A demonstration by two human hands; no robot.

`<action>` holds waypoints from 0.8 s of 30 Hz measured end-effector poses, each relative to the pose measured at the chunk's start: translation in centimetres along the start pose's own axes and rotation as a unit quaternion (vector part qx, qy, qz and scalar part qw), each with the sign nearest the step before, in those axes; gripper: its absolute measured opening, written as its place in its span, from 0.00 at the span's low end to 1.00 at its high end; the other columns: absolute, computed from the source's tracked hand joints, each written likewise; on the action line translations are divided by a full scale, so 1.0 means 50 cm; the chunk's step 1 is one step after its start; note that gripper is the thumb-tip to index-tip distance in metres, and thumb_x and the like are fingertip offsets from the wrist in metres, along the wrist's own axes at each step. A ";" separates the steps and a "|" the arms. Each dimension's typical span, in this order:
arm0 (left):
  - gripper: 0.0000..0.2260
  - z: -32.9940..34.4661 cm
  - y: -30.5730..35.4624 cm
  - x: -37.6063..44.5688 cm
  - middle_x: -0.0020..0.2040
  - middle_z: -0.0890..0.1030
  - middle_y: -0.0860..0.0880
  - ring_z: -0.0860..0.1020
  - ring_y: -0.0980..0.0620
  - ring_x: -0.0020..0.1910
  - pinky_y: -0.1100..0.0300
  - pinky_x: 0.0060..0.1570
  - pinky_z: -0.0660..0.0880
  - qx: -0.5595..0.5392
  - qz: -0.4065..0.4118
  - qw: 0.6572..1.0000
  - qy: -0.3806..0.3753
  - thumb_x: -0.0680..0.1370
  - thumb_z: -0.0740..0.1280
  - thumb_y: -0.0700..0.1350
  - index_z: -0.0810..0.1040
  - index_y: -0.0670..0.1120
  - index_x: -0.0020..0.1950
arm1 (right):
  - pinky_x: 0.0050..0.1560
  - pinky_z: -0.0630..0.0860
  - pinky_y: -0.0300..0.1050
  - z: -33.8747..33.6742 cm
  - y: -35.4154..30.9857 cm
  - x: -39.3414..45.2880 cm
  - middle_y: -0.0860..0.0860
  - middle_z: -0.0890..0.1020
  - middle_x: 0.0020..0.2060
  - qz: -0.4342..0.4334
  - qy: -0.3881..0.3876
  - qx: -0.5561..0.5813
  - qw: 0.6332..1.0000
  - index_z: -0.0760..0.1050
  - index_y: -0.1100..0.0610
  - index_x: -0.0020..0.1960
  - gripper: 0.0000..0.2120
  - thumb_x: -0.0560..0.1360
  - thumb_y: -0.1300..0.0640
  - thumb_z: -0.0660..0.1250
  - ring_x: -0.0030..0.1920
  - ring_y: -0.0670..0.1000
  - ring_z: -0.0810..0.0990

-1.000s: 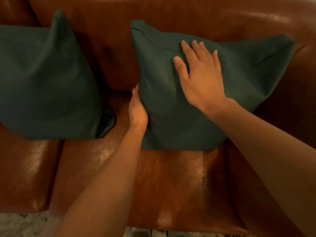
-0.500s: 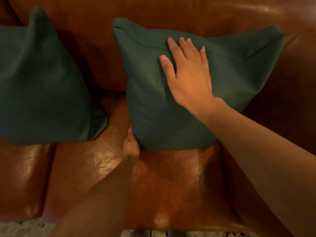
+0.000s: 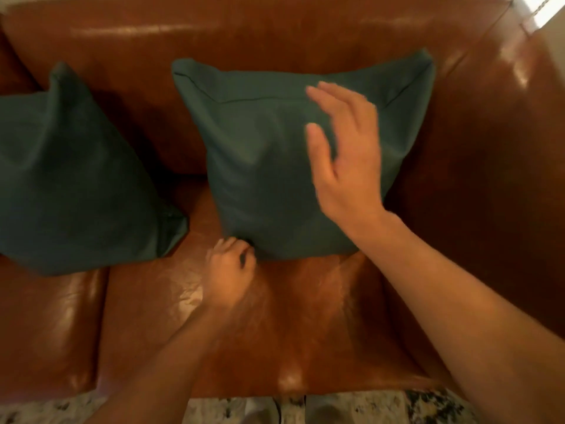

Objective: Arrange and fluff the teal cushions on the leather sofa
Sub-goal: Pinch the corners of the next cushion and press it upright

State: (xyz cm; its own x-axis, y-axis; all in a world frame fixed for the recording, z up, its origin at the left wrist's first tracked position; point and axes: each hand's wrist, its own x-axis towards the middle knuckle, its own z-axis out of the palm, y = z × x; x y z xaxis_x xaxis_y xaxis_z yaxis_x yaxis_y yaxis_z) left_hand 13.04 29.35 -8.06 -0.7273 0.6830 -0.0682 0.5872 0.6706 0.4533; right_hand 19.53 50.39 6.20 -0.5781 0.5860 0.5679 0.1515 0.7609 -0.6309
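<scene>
- The right teal cushion (image 3: pixel 275 166) stands propped against the sofa backrest (image 3: pixel 275 29), likely so it can be plumped upright.
- The left hand (image 3: pixel 229 267), curled, pinches its lower left corner, seemingly to anchor it.
- The right hand (image 3: pixel 345 154), open and empty, is blurred in front of its face, probably patting.
- A second teal cushion (image 3: pixel 70 179) leans further left, untouched.

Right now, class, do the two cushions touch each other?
No: bare leather shows between the left cushion and the right cushion.
</scene>
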 end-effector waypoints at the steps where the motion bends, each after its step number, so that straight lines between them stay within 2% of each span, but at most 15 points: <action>1: 0.13 -0.022 0.048 0.008 0.38 0.80 0.46 0.78 0.43 0.41 0.52 0.42 0.73 -0.001 0.054 0.998 0.028 0.74 0.59 0.49 0.79 0.45 0.39 | 0.66 0.68 0.57 -0.029 0.018 -0.017 0.56 0.77 0.59 0.016 0.053 0.008 0.998 0.75 0.63 0.62 0.15 0.80 0.58 0.59 0.62 0.56 0.74; 2: 0.11 -0.043 0.098 0.019 0.37 0.79 0.47 0.77 0.44 0.41 0.51 0.41 0.71 -0.012 0.107 0.993 0.047 0.76 0.60 0.48 0.78 0.45 0.38 | 0.62 0.70 0.58 -0.057 0.044 -0.034 0.55 0.78 0.57 0.057 0.106 0.018 0.993 0.76 0.62 0.61 0.13 0.80 0.59 0.59 0.59 0.56 0.75; 4: 0.09 -0.074 0.188 0.044 0.38 0.78 0.48 0.75 0.46 0.41 0.50 0.40 0.69 -0.027 0.210 0.975 0.072 0.77 0.62 0.46 0.78 0.46 0.39 | 0.61 0.72 0.53 -0.101 0.098 -0.059 0.51 0.77 0.56 0.203 0.182 0.049 0.961 0.75 0.61 0.61 0.13 0.80 0.58 0.58 0.57 0.51 0.76; 6: 0.08 -0.103 0.270 0.083 0.41 0.79 0.47 0.75 0.45 0.42 0.50 0.40 0.70 -0.038 0.286 0.952 0.100 0.77 0.64 0.45 0.79 0.45 0.42 | 0.64 0.71 0.41 -0.120 0.138 -0.055 0.49 0.75 0.59 0.304 0.192 0.063 0.931 0.73 0.59 0.66 0.16 0.81 0.56 0.56 0.60 0.43 0.74; 8: 0.07 -0.127 0.345 0.132 0.45 0.80 0.46 0.75 0.44 0.45 0.50 0.43 0.69 -0.041 0.320 0.936 0.139 0.76 0.65 0.45 0.81 0.44 0.47 | 0.68 0.67 0.39 -0.118 0.168 -0.027 0.49 0.73 0.65 0.298 0.153 0.058 0.940 0.69 0.58 0.70 0.19 0.82 0.55 0.55 0.66 0.43 0.71; 10: 0.12 -0.144 0.411 0.187 0.53 0.79 0.45 0.75 0.45 0.52 0.52 0.49 0.69 -0.031 0.307 0.936 0.171 0.75 0.66 0.47 0.80 0.43 0.55 | 0.72 0.62 0.39 -0.099 0.182 0.017 0.49 0.69 0.69 0.306 0.128 0.088 0.939 0.65 0.56 0.74 0.21 0.83 0.53 0.52 0.71 0.44 0.66; 11: 0.16 -0.149 0.439 0.216 0.59 0.78 0.45 0.74 0.45 0.57 0.52 0.54 0.69 -0.022 0.288 0.943 0.167 0.76 0.65 0.50 0.78 0.44 0.60 | 0.73 0.61 0.40 -0.089 0.192 0.035 0.49 0.68 0.71 0.347 0.143 0.128 0.918 0.64 0.55 0.75 0.21 0.84 0.51 0.51 0.71 0.44 0.65; 12: 0.21 -0.152 0.462 0.244 0.65 0.74 0.44 0.72 0.45 0.64 0.52 0.60 0.67 -0.004 0.265 0.953 0.143 0.77 0.63 0.54 0.74 0.45 0.66 | 0.73 0.61 0.42 -0.081 0.198 0.050 0.49 0.69 0.72 0.406 0.172 0.187 0.878 0.64 0.54 0.74 0.21 0.84 0.49 0.50 0.72 0.45 0.66; 14: 0.32 -0.143 0.489 0.289 0.76 0.62 0.45 0.59 0.46 0.75 0.51 0.73 0.56 0.063 0.224 0.970 0.067 0.78 0.56 0.63 0.61 0.46 0.76 | 0.71 0.66 0.46 -0.062 0.230 0.053 0.51 0.74 0.68 0.512 0.197 0.314 0.775 0.70 0.55 0.71 0.22 0.84 0.46 0.50 0.68 0.49 0.72; 16: 0.39 -0.117 0.484 0.317 0.79 0.54 0.45 0.51 0.47 0.78 0.49 0.76 0.46 0.121 0.196 0.973 0.001 0.76 0.50 0.70 0.51 0.46 0.79 | 0.66 0.72 0.47 -0.047 0.254 0.028 0.51 0.81 0.55 0.557 0.135 0.340 0.745 0.77 0.55 0.60 0.20 0.83 0.45 0.51 0.59 0.51 0.78; 17: 0.41 -0.106 0.470 0.325 0.79 0.54 0.45 0.50 0.46 0.78 0.48 0.76 0.45 0.146 0.182 0.972 -0.017 0.75 0.48 0.72 0.50 0.46 0.79 | 0.64 0.73 0.46 -0.038 0.261 0.005 0.49 0.82 0.52 0.574 0.105 0.327 0.743 0.77 0.52 0.56 0.19 0.83 0.44 0.51 0.56 0.49 0.79; 18: 0.42 -0.097 0.453 0.329 0.79 0.56 0.44 0.52 0.46 0.78 0.47 0.76 0.45 0.172 0.171 0.970 -0.025 0.75 0.47 0.72 0.52 0.45 0.79 | 0.63 0.72 0.43 -0.025 0.265 -0.028 0.50 0.82 0.53 0.592 0.083 0.306 0.741 0.77 0.51 0.57 0.18 0.83 0.44 0.51 0.56 0.49 0.79; 20: 0.41 -0.094 0.418 0.331 0.77 0.61 0.44 0.54 0.45 0.77 0.46 0.76 0.46 0.195 0.159 0.968 -0.018 0.75 0.45 0.72 0.58 0.45 0.77 | 0.62 0.68 0.39 -0.003 0.268 -0.107 0.53 0.78 0.62 0.639 0.032 0.290 0.711 0.74 0.55 0.65 0.22 0.83 0.44 0.50 0.63 0.51 0.75; 22: 0.38 -0.103 0.394 0.334 0.77 0.62 0.45 0.55 0.46 0.77 0.47 0.76 0.46 0.183 0.155 0.971 -0.010 0.76 0.44 0.70 0.61 0.46 0.77 | 0.63 0.65 0.40 0.018 0.276 -0.185 0.52 0.73 0.68 0.685 -0.021 0.270 0.676 0.68 0.56 0.72 0.26 0.83 0.41 0.49 0.69 0.52 0.70; 24: 0.36 -0.113 0.379 0.334 0.76 0.63 0.46 0.55 0.47 0.77 0.48 0.76 0.46 0.172 0.156 0.973 -0.009 0.77 0.44 0.69 0.62 0.47 0.76 | 0.66 0.65 0.43 0.036 0.286 -0.236 0.52 0.72 0.69 0.697 -0.046 0.220 0.681 0.68 0.54 0.73 0.26 0.83 0.41 0.48 0.70 0.53 0.69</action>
State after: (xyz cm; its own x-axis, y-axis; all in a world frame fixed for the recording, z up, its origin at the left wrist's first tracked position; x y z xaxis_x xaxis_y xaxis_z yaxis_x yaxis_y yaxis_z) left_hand 10.00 51.82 4.41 -0.4896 0.8719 0.0082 0.8650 0.4845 0.1305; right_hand 27.05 53.86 -10.49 -0.1698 0.6176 -0.7680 0.3606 -0.6863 -0.6316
